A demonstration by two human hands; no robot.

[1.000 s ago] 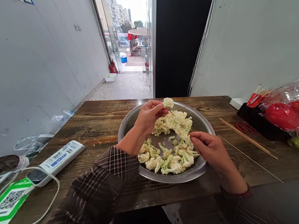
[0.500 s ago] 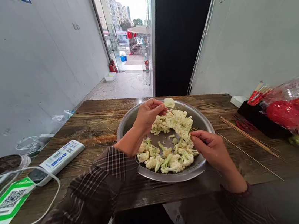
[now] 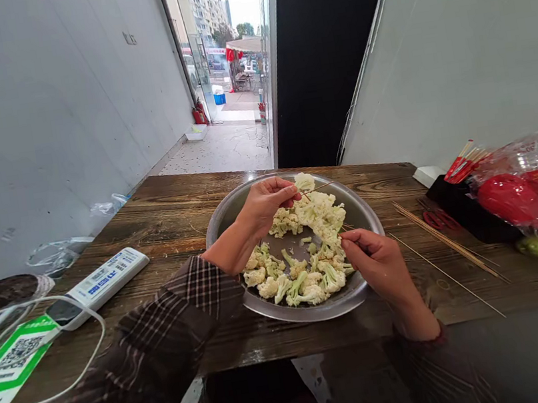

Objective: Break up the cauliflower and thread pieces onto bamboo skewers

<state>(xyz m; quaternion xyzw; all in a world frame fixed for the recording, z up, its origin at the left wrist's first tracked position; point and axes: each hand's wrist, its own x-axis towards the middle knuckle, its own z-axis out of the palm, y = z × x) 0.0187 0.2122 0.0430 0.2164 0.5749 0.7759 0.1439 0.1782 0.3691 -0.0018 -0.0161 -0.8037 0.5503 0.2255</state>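
Observation:
A wide metal basin (image 3: pixel 370 213) holds several cauliflower florets (image 3: pixel 307 288), cut with pale green stems. Over its far side my left hand (image 3: pixel 273 202) pinches a floret (image 3: pixel 304 182) between thumb and fingers. A thin stick (image 3: pixel 320 187) juts out to the right beside that floret. At the basin's right rim my right hand (image 3: pixel 376 259) is closed, thumb against fingertips, on a thin skewer (image 3: pixel 348 226). More cauliflower (image 3: pixel 324 217) stretches between the two hands, apparently along the skewer; how far the stick runs through it is hidden.
Loose bamboo skewers (image 3: pixel 449 240) lie on the wooden table (image 3: pixel 169 209) at right. Beyond them are red scissors (image 3: pixel 438 216), a black box (image 3: pixel 473 211) and a red plastic-wrapped packet (image 3: pixel 511 199). At left lie a white device (image 3: pixel 104 283), a cable and a green QR card (image 3: pixel 16 357).
The view has shifted slightly. Both hands keep their grips over the basin, and the floret in my left hand sits slightly lower against the fingers.

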